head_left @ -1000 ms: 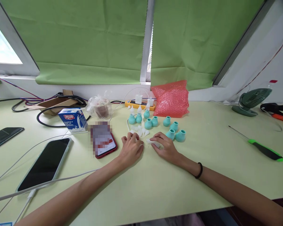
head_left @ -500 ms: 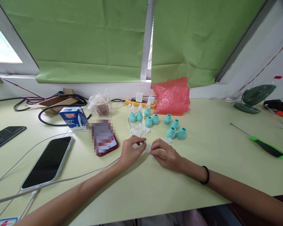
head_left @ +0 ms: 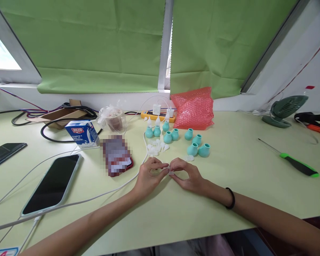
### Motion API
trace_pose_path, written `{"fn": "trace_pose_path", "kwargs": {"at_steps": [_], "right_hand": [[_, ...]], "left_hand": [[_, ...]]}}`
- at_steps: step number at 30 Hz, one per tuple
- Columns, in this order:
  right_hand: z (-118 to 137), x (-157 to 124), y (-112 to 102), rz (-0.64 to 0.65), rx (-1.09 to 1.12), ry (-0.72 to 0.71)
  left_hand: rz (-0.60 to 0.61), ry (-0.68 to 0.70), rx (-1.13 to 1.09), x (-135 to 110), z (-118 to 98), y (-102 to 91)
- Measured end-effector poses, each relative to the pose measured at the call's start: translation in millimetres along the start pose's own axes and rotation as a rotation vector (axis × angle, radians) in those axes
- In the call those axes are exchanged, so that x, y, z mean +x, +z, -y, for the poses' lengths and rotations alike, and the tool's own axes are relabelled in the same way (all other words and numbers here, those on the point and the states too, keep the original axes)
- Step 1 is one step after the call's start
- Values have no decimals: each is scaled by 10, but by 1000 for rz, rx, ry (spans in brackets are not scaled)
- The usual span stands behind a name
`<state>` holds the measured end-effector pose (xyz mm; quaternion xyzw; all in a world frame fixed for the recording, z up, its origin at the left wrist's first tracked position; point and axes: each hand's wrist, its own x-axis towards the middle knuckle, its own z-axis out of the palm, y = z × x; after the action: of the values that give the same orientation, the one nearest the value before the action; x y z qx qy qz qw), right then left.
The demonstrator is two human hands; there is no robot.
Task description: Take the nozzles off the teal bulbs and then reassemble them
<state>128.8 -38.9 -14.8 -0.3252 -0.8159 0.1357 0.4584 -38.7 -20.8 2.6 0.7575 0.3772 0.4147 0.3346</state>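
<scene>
Your left hand (head_left: 151,175) and right hand (head_left: 188,175) meet at the fingertips, both pinching a small clear piece (head_left: 171,172) between them. Just beyond your grip lie loose white pieces (head_left: 154,150); beyond it to the right, teal pots (head_left: 192,149) stand near a flat translucent piece (head_left: 188,158).

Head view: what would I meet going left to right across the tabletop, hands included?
Dark phone at the edge, pale-cased phone, milk carton, red-edged phone, left hand, clear piece, right hand, screwdriver.
</scene>
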Motion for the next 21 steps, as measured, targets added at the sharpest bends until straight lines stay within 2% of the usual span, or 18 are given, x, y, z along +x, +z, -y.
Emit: {"fn": "trace_pose_path", "kwargs": {"at_steps": [13, 21], "right_hand": [[22, -6, -9, -119, -53, -53], [20, -3, -27, -191, -302, -208]], "left_hand": [[-16, 159, 188, -11, -5, -13], [-38, 229, 257, -41, -8, -9]]}}
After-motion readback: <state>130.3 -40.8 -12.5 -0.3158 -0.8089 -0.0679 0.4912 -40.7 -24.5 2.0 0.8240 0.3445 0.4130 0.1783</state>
